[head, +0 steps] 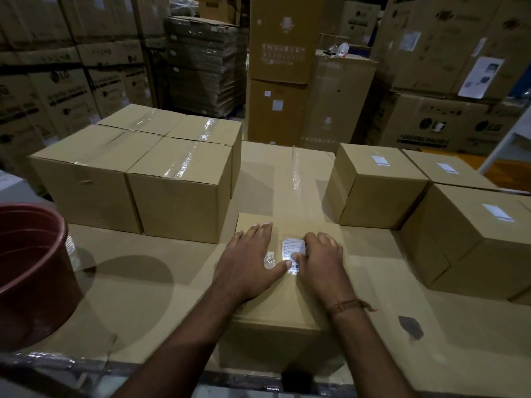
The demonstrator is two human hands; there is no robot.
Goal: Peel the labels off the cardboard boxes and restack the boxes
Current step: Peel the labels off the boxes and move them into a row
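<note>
A small cardboard box (275,308) sits in front of me on a large cardboard surface (143,271). A white printed label (291,249) is stuck on its top. My left hand (250,259) lies flat on the box top, fingers straight, thumb touching the label's lower edge. My right hand (319,257) has its fingers curled at the label's right edge and its thumb on the label's lower corner. Several unlabelled boxes (138,173) are grouped at the left. Three boxes with white labels (379,185) stand at the right.
A dark red plastic bucket (31,268) stands at the left near edge. A dark torn patch (411,327) marks the surface at the right. Tall stacks of printed cartons (287,67) fill the warehouse behind.
</note>
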